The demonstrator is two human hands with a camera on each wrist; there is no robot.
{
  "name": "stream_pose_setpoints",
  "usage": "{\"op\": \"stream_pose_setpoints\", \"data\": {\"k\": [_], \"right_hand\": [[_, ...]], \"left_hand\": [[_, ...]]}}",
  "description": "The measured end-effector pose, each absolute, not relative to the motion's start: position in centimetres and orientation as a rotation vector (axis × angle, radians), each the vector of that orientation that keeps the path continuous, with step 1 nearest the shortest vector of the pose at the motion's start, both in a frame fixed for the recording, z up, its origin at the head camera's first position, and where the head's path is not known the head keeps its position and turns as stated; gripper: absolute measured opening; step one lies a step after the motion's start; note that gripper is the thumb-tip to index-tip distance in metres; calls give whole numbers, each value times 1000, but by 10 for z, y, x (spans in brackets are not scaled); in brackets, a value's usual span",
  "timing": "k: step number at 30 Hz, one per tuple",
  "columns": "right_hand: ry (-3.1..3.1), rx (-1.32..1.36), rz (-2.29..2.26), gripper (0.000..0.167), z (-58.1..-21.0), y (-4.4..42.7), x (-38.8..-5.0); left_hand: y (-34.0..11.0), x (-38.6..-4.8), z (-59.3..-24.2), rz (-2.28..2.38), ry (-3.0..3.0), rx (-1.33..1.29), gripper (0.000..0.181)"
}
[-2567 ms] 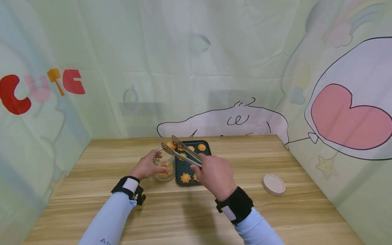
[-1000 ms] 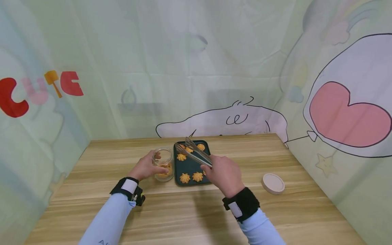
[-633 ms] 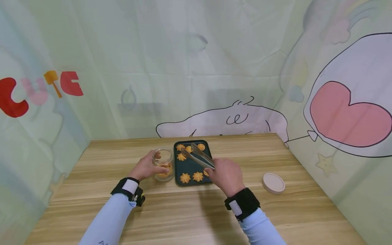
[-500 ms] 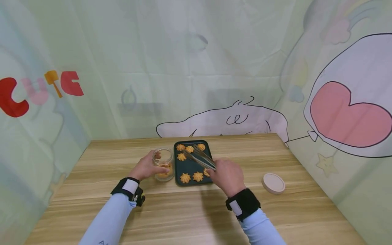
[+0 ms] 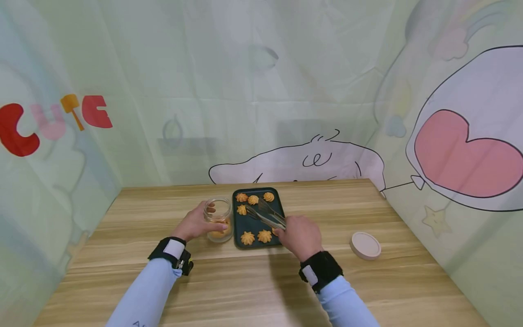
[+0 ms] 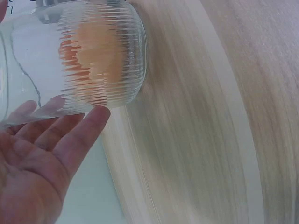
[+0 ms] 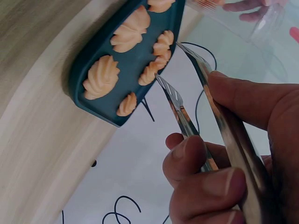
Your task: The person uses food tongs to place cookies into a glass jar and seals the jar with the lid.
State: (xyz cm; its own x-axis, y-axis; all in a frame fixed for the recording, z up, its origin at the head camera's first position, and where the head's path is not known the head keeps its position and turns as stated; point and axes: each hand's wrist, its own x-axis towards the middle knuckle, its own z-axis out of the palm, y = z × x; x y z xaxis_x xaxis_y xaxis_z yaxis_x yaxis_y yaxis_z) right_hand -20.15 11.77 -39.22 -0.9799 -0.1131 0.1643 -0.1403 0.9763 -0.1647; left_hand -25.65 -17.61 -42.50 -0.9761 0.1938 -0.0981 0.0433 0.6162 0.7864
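The left hand curls fingers round a glass jar; the right hand grips metal tongs. Backdrop lettering spells "CUTE".

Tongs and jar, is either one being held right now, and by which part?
Both: the right hand grips the tongs by both metal arms, back from the tips; the left hand holds the jar around its side.

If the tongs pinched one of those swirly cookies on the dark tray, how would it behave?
The cookies are probably stiff, since they show crisp ridges rather than sagging on the tray. Those thin ridges might crumble if the metal tongs squeeze hard. Rolling far seems unlikely, given their lobed, uneven outlines.
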Motion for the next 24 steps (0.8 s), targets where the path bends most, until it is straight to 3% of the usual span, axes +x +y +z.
{"op": "stream_pose_setpoints", "data": {"k": [24], "right_hand": [[-2997, 230, 161, 48, -414, 90, -224]], "left_hand": [[-175, -257, -426, 1320, 2676, 182, 89]]}}
